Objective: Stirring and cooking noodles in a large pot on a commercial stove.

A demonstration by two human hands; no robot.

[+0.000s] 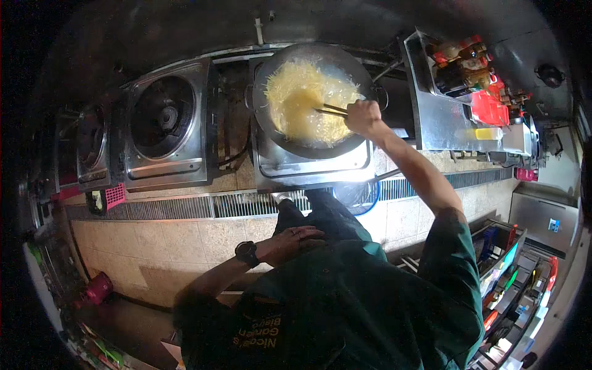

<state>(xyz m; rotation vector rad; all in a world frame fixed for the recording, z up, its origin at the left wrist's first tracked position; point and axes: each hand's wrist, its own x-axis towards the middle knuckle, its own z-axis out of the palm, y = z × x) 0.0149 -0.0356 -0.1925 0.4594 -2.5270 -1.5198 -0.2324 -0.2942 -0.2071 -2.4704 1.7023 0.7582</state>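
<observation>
My right hand (364, 118) grips a pair of dark chopsticks (334, 110), held over the right half of a large dark wok (314, 150). The tips reach down to thin yellow strips (296, 76), which lie in bubbling liquid and fill much of the wok. Whether they are noodles or cut potato is hard to tell. Steam blurs the middle of the food. The wok, with a ring handle at either side, sits on a steel stove (319, 169). Against the front of my dark green shirt rests my left hand (296, 240), holding nothing. A black watch (247, 254) circles that wrist.
Left of the wok stands a bare burner (167, 118). At right, a steel counter (430, 115) carries bottles (469, 64), a red container (490, 108) and a yellow-filled cup (488, 134). A floor grating (249, 205) and a blue-rimmed round container (358, 199) lie below the stove's front.
</observation>
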